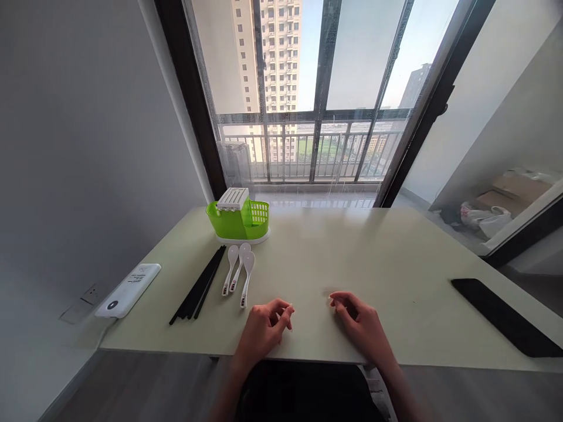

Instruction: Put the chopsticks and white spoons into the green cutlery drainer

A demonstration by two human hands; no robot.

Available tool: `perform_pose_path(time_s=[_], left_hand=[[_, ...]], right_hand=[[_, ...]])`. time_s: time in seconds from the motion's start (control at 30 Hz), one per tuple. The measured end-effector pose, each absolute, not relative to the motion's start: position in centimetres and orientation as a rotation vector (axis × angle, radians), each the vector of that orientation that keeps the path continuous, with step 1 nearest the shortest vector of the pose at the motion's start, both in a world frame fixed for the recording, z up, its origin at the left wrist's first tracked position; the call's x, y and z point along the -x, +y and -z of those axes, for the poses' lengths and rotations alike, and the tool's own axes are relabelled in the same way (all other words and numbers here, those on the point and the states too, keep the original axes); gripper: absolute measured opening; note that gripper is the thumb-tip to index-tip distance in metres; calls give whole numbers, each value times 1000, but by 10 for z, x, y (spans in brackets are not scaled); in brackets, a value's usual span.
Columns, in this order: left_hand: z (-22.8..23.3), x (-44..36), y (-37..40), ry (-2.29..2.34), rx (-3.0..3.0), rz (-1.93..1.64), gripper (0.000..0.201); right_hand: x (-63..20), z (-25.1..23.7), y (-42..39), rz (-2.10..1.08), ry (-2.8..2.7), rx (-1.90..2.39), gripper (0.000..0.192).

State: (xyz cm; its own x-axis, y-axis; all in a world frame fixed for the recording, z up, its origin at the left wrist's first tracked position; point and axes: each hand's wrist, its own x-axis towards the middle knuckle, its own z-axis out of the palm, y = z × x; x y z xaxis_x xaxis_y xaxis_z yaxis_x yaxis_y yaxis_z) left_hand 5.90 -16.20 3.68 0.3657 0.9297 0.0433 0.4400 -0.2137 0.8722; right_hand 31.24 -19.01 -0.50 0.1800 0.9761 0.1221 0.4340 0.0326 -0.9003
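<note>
My left hand (267, 324) rests near the table's front edge with loosely bent fingers that stay apart and hold nothing. To its right, my right hand (359, 322) is likewise half curled and empty, a gap between thumb and fingers. Three white spoons (248, 268) with small labels on their handles lie to the left of my left hand, which does not touch them. Beside them is a bundle of black chopsticks (200, 287), fanned slightly. Behind stands a green utensil basket (229, 224) with a white slotted top piece and a white base.
The pale table (352, 252) carries a white device (129, 291) with a cable at the left and a flat black object (504, 313) at the right. A wall (97, 146) borders the left side. Beyond the far edge is a glazed window frame (321, 111).
</note>
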Motion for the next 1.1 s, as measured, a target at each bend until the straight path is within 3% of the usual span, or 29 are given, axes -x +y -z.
perform_pose_path(time_s=[0.83, 0.97, 1.1], left_hand=[[-37, -60, -164, 1179, -1828, -767, 32], [-46, -45, -165, 1217, -1974, -974, 25], [-62, -6, -154, 1601, -2010, -1422, 22]], right_hand=[[-313, 7, -191, -779, -1379, 1583, 35], [-313, 8, -191, -795, -1371, 1580, 35], [-313, 8, -191, -799, -1370, 1581, 35]])
